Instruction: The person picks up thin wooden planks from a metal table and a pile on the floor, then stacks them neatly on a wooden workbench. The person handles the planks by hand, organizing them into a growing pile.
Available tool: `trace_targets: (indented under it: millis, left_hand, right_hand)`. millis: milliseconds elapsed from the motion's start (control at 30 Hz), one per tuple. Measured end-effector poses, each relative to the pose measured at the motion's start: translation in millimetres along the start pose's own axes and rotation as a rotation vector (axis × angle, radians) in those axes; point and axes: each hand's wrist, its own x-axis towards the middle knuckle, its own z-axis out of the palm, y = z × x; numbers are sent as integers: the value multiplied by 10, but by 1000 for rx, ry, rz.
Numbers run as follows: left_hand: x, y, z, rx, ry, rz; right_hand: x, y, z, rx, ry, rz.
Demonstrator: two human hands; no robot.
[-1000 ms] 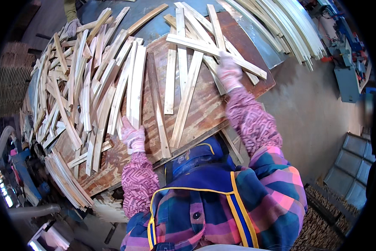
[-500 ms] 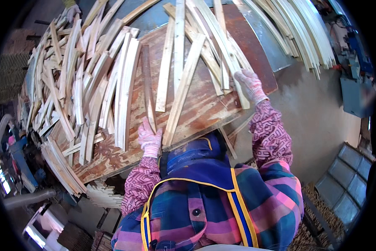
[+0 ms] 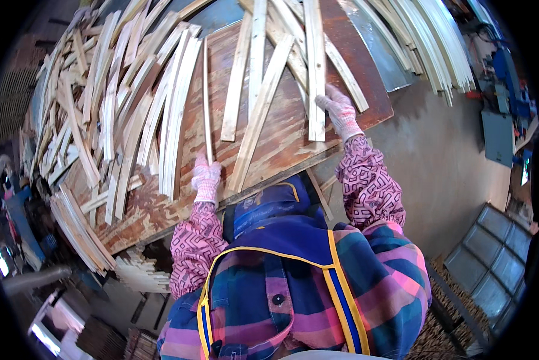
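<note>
My left hand, in a pale pink-and-white glove, is closed on the near end of a narrow wooden strip, which stands edge-up and points away from me. My right hand, gloved the same way, grips the right edge of a wider pale wooden strip close to its near end. Its thumb side overlaps the wood; some fingertips are hard to make out. Between my hands, several loose strips lie on the worn brown board, one slanting strip reaching the near edge.
A heap of jumbled wooden strips covers the board's left side. Long strips are stacked at the far right. A bundle of slats is at the near left corner. A grey box and a gridded metal panel are at the right.
My right hand has moved left, swinging the wide strip from a slant to nearly straight away from me. The narrow strip in my left hand has turned from its dark face to a thin pale edge.
</note>
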Motion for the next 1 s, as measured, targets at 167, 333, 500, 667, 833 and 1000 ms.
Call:
trace_targets:
  millis: [167, 333, 500, 667, 833, 1000]
  left_hand:
    - [150, 51, 55, 92, -11, -4]
    - [181, 63, -47, 99, 12, -45]
    - [137, 157, -135, 75, 9, -12]
    - [132, 8, -152, -29, 52, 59]
    - [200, -47, -64, -113, 31, -7]
    - [55, 44, -82, 37, 71, 9]
  right_hand:
    - [-154, -729, 444, -882, 255, -12]
    - [-535, -1216, 1656, -591, -132, 507]
    - [-443, -972, 1723, -508, 14, 451]
    - [-40, -1318, 871, -469, 214, 91]
    - [576, -1360, 959, -970, 135, -237]
    - [208, -1216, 2465, -1139, -30, -79]
